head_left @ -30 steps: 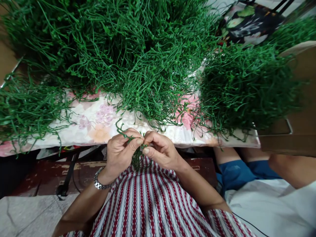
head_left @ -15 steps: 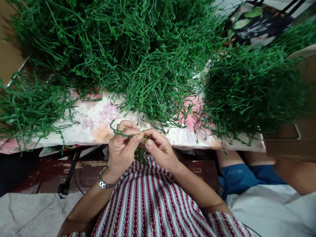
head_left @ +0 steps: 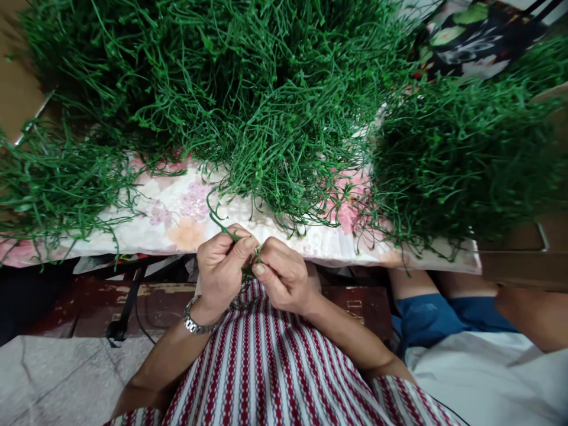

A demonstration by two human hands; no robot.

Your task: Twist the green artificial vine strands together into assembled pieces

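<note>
A thin green plastic-looking stem (head_left: pixel 215 214) sticks up from my left hand (head_left: pixel 220 269), which is closed with thumb and forefinger pinched on it. Close beside it, my right hand (head_left: pixel 284 277) is closed too, its thumb and forefinger pinching the near end of the same stem; the fingers partly hide that point. Below the hands, more green strands (head_left: pixel 245 290) show against the striped clothing, partly covered. Both hands are at the near edge of the flower-patterned tablecloth (head_left: pixel 186 234).
A large heap of green stems (head_left: pixel 248 94) fills the back of the table. Smaller piles of stems lie at the left (head_left: pixel 66 183) and right (head_left: pixel 457 165). Cardboard boxes (head_left: pixel 515 263) flank the table. A dark floral cloth (head_left: pixel 479 44) is at back right. Another person's blue shorts (head_left: pixel 435 319) show at right.
My hands have turned slightly, and the free end of the stem now points higher. The right fingers are more curled. The view has shifted a little.
</note>
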